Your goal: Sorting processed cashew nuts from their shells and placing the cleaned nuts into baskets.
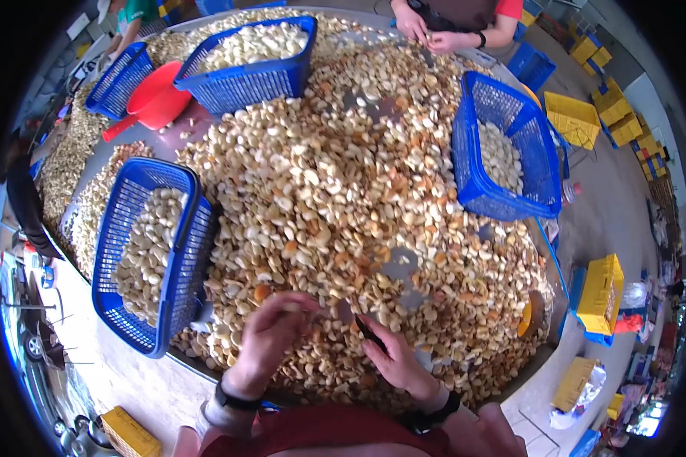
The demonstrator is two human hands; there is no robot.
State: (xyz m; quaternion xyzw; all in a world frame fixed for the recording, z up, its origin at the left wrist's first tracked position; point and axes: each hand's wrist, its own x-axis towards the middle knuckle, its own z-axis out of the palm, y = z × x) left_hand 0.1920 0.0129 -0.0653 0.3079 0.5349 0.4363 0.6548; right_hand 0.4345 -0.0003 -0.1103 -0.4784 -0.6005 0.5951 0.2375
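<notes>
My left hand is over the near part of a heap of small cream and brown pieces, whose kind I cannot make out. Its fingers are curled and slightly blurred, with a pale piece showing at them. To its right, my right hand grips a thin dark tool, perhaps a small knife, held low over the heap. Left of my hands, a blue slatted basket contains pale pieces of more even colour than the heap.
Other blue baskets stand at the right and far side of the metal table. A red scoop lies at the far left. Across the table, a co-worker's hands are at the heap. Yellow crates are on the floor right.
</notes>
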